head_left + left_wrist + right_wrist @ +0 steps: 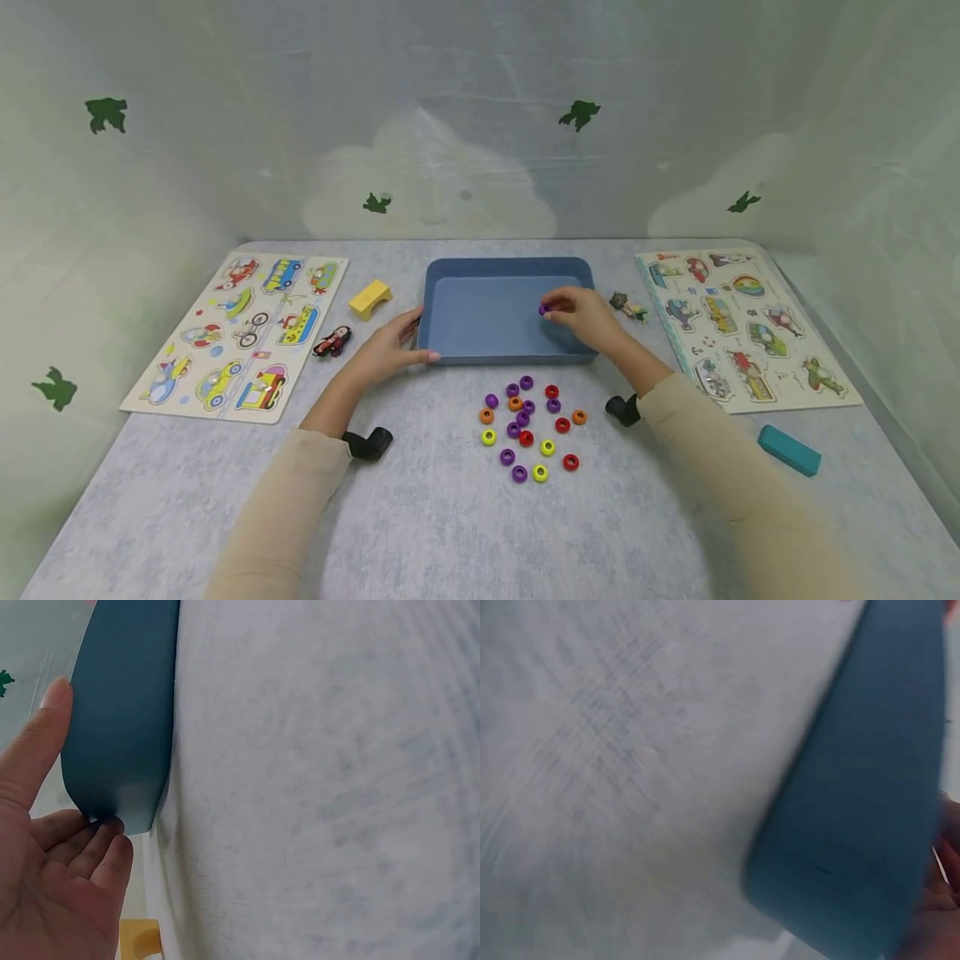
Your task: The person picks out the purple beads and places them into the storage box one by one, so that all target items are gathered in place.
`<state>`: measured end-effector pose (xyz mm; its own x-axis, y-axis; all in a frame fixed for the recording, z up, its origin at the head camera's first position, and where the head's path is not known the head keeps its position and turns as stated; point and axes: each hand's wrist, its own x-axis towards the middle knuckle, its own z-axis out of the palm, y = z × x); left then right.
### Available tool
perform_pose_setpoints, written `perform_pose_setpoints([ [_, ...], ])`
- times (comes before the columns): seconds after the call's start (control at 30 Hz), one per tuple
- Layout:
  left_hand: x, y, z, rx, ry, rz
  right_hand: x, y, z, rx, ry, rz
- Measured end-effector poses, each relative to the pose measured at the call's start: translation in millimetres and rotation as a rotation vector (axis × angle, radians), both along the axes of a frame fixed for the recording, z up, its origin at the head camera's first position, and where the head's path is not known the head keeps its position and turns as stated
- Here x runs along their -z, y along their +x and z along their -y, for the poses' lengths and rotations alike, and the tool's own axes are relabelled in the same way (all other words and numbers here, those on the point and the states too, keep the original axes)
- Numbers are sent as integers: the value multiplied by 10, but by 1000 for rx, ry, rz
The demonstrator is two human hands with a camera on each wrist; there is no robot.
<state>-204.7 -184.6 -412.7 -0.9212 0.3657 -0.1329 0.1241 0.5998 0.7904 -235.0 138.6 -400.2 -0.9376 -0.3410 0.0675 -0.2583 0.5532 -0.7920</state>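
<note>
A shallow blue tray [487, 308] stands at the back middle of the table. My left hand [384, 348] holds its near left corner, fingers against the left side and thumb along the front edge; the left wrist view shows this hand [67, 855] at the tray's outer wall [124, 712]. Over the right part of the tray, my right hand [585, 317] pinches a purple bead [543, 309] between thumb and fingertips. In the right wrist view the tray wall [847, 787] hides most of that hand. Several purple, orange, red and yellow beads [526, 438] lie scattered before the tray.
Picture puzzle boards lie at the left [187, 348] and right [750, 321]. A yellow arched block [370, 298] and a small figure [332, 341] sit left of the tray, another figure [628, 307] right of it. A teal block [789, 450] lies near the right edge.
</note>
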Motion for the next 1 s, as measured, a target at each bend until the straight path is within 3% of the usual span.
perform_pose_setpoints([
  [0.23, 13, -3, 0, 1, -2, 6, 171, -109, 68, 0, 94, 63],
  [0.43, 16, -8, 1, -5, -13, 0, 172, -116, 99, -7, 166, 48],
  [0.53, 15, -7, -1, -3, -16, -1, 130, -71, 83, -7, 139, 52],
  [0.7, 7, -7, -5, -6, -18, 2, -28, 141, 56, -47, -6, -16],
  [0.8, 0, -6, -10, -6, -17, 5, -103, 328, 64, -114, -85, -95],
  [0.9, -8, -3, -13, -6, -14, 9, -103, 511, 82, -197, -130, -129],
  [1.0, -13, -1, -18, -6, -9, 11, -35, 645, 104, -254, -124, -95],
])
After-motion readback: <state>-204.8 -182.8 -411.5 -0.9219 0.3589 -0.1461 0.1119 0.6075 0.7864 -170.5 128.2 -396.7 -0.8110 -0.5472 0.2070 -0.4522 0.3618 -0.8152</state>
